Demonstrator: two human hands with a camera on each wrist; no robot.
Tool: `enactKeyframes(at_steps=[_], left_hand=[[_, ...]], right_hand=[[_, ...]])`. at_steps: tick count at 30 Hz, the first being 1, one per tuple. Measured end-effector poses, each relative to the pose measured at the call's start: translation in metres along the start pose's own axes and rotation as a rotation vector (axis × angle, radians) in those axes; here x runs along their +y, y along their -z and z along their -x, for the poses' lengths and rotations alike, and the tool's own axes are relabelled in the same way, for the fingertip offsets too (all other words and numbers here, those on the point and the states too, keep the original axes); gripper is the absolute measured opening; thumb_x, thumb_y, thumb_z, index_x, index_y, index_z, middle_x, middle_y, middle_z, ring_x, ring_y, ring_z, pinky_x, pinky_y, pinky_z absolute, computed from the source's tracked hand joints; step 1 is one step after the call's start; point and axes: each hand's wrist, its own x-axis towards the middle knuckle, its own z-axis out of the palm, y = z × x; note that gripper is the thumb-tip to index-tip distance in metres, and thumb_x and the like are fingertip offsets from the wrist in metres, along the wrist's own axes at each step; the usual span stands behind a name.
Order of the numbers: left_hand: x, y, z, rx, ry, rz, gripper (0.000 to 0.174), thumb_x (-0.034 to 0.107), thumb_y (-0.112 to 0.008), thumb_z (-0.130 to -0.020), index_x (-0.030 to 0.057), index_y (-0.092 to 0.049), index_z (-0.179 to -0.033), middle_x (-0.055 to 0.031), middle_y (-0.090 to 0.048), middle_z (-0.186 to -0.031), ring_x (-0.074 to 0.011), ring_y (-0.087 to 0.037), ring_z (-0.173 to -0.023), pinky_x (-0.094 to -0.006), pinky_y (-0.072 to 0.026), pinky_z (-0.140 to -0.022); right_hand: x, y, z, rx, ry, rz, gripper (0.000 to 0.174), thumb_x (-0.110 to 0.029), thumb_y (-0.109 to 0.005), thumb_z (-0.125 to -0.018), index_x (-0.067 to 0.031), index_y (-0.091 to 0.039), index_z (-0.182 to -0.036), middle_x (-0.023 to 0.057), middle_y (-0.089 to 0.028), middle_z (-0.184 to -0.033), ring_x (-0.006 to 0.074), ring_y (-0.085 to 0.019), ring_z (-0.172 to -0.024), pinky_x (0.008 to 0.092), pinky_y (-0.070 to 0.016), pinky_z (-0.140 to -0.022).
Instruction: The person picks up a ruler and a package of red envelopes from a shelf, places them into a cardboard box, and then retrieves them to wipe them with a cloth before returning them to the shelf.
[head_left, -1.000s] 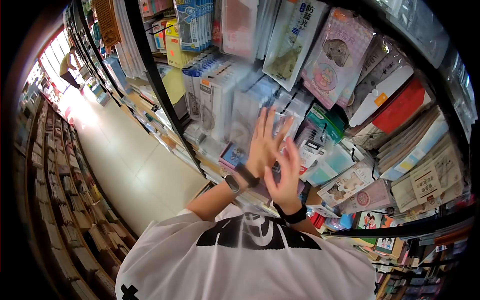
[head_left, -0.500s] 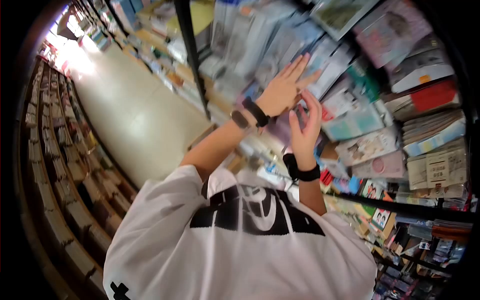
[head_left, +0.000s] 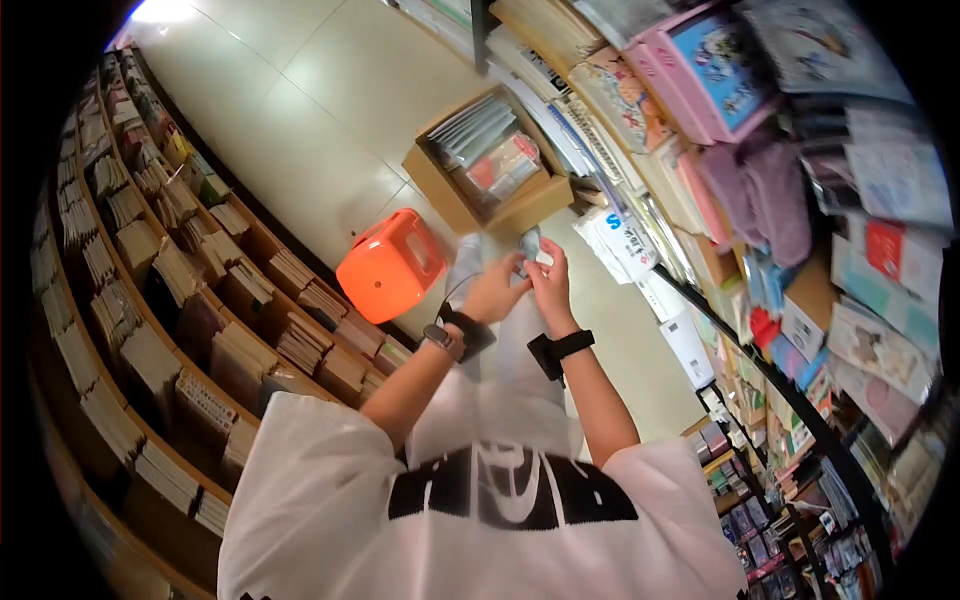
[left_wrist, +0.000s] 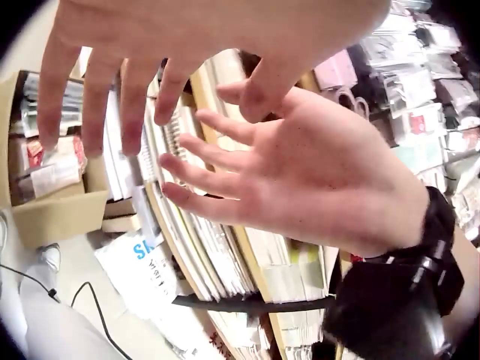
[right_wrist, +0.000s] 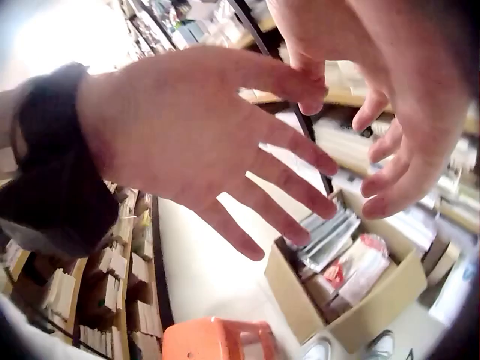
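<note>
In the head view my left hand and right hand are close together in front of my legs, with their fingertips overlapping. The left wrist view shows the left hand with fingers spread, and the right hand with its palm showing and fingers extended. Nothing lies in either hand. From the right wrist, the back of the left hand faces the camera, opposite loosely bent right-hand fingers. Beyond the hands, a cardboard box of packaged goods sits on the floor.
An orange plastic stool stands on the tiled floor left of the box. Tiered wooden shelves of booklets line the left side. On the right are stacked notebooks, a pink boxed item and hanging packets.
Both hands have come away from the hanging packets and down in front of my legs. The head view has turned downward, bringing the stool and cardboard box into sight.
</note>
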Motion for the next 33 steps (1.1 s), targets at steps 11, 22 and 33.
enactKeyframes(at_steps=[11, 22, 33], left_hand=[[-0.255, -0.041, -0.240, 0.279, 0.016, -1.187, 0.033, 0.029, -0.059, -0.078, 0.0087, -0.057, -0.104, -0.0076, -0.060, -0.093, -0.0233, -0.048, -0.101, -0.0471, -0.0330, -0.085], [-0.280, -0.050, -0.278, -0.012, 0.115, -1.170, 0.014, 0.017, -0.054, -0.079, 0.0190, -0.067, -0.084, -0.0032, -0.067, -0.078, -0.0206, -0.059, -0.086, -0.0403, -0.0325, -0.080], [-0.178, -0.018, -0.204, -0.080, -0.047, -1.061, 0.015, 0.028, -0.064, -0.071, 0.0182, -0.065, -0.083, -0.0028, -0.063, -0.076, -0.0217, -0.058, -0.086, -0.0405, -0.0346, -0.075]], right_hand=[[0.213, -0.038, -0.183, 0.020, -0.108, 0.450, 0.045, -0.019, -0.063, -0.083, -0.0010, -0.047, -0.121, 0.0165, -0.056, -0.112, 0.0257, -0.056, -0.100, 0.0344, -0.0446, -0.086], [0.280, 0.086, -0.129, -0.043, -0.269, 0.578, 0.035, -0.011, -0.060, -0.082, -0.0022, -0.052, -0.115, 0.0167, -0.060, -0.108, 0.0268, -0.060, -0.091, 0.0353, -0.0484, -0.080], [0.201, 0.020, -0.115, -0.084, -0.221, 0.297, 0.033, -0.021, -0.057, -0.086, -0.0106, -0.053, -0.117, 0.0040, -0.063, -0.102, 0.0138, -0.059, -0.082, 0.0296, -0.0494, -0.060]])
